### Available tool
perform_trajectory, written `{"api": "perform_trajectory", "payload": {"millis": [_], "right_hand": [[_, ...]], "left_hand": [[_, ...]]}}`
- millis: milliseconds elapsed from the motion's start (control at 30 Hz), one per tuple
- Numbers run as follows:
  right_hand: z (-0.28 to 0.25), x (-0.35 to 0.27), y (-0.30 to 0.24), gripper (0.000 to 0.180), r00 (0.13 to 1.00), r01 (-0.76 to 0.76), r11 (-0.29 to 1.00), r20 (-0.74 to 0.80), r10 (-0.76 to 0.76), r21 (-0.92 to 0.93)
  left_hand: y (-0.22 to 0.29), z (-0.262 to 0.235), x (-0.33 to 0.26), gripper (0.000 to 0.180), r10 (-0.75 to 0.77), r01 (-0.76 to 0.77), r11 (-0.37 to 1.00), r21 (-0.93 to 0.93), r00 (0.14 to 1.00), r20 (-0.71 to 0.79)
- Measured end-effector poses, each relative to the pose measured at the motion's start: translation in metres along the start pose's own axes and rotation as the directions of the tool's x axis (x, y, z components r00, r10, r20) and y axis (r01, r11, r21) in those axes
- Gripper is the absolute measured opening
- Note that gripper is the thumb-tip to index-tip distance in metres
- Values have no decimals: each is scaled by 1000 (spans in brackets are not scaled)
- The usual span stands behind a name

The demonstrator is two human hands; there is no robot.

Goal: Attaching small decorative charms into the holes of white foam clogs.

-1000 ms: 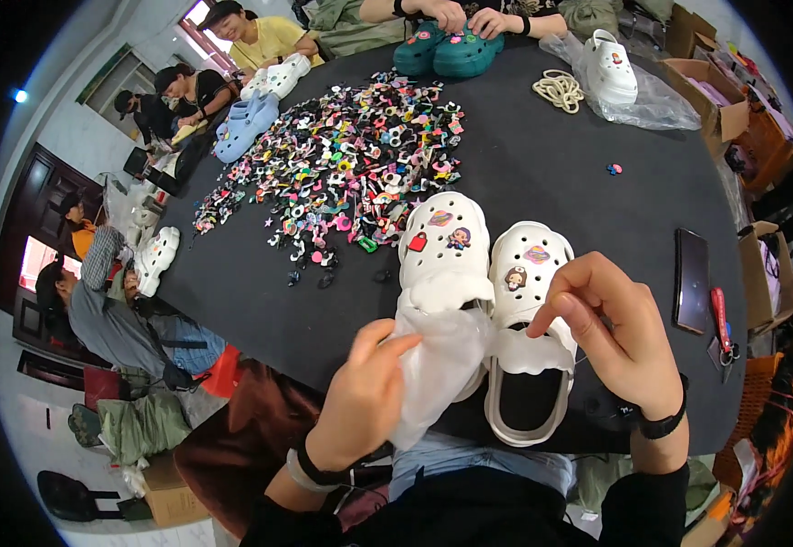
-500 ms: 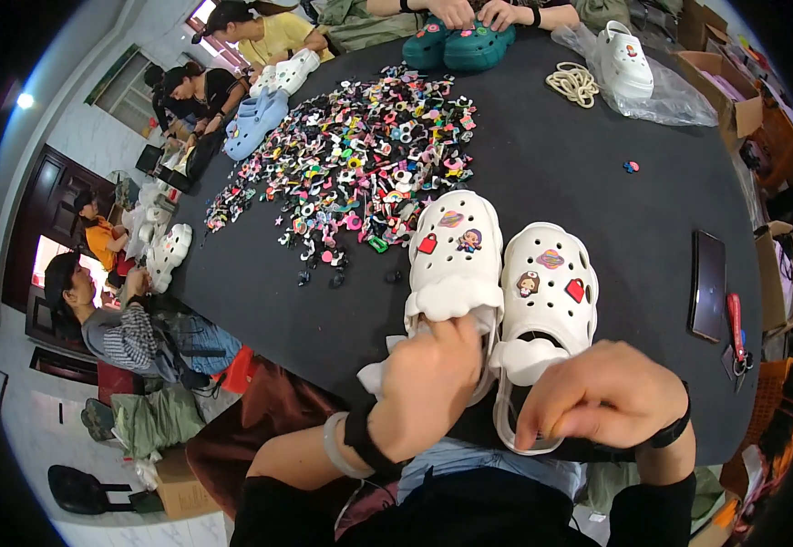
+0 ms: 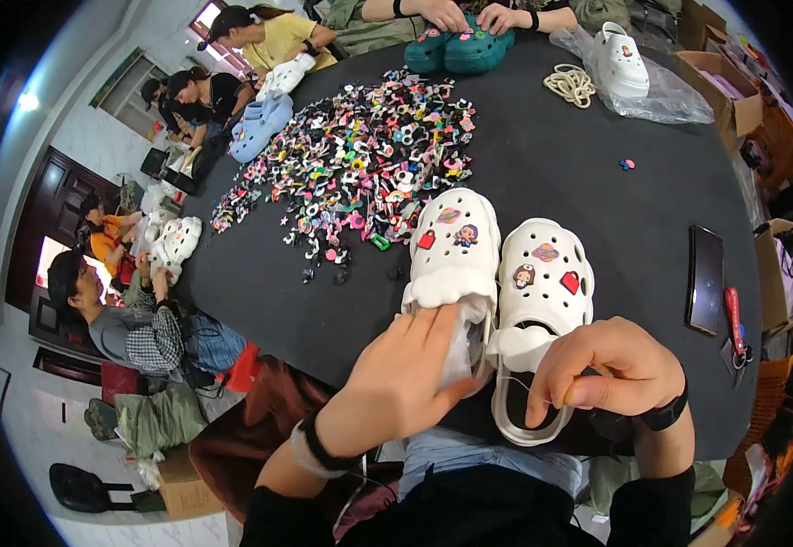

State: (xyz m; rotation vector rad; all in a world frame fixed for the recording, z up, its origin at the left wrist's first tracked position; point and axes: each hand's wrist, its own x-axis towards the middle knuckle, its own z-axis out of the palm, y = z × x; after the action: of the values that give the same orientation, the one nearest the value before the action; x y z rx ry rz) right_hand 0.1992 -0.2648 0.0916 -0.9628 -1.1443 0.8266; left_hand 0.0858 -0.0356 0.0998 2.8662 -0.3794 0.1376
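A pair of white clogs lies side by side before me, toes pointing away. Both the left clog (image 3: 454,232) and the right clog (image 3: 542,305) carry charms: a planet, a red bag and a small figure. My left hand (image 3: 396,378) is open, its fingers stretched out together at the left clog's foot opening, thumb apart; crumpled white plastic (image 3: 458,351) shows inside. My right hand (image 3: 617,374) is curled over the right clog's heel strap, thumb and fingers closed; what they hold, if anything, I cannot make out. A thin pale line loops near its fingertips.
A heap of colourful shoe charms (image 3: 369,155) spreads at the far left. A phone (image 3: 705,278) and scissors with a red strap (image 3: 736,328) lie at right. Beyond are coiled rope (image 3: 570,84), a white clog on plastic (image 3: 622,68), and co-workers handling clogs, including green ones (image 3: 478,50).
My left hand has shifted left, its bent fingers now straightened at the clog's opening. My right hand has risen slightly, still curled. Both clogs have moved very little.
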Motion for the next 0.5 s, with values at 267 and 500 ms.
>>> {"api": "perform_trajectory", "payload": {"millis": [267, 500], "right_hand": [[-2, -1, 0, 14, 996, 41, 997, -79, -36, 65], [-14, 3, 2, 12, 976, 50, 999, 212, -53, 21]], "left_hand": [[1, -1, -11, 76, 187, -199, 978, 55, 967, 171], [-23, 41, 27, 53, 132, -138, 980, 140, 990, 53]]}}
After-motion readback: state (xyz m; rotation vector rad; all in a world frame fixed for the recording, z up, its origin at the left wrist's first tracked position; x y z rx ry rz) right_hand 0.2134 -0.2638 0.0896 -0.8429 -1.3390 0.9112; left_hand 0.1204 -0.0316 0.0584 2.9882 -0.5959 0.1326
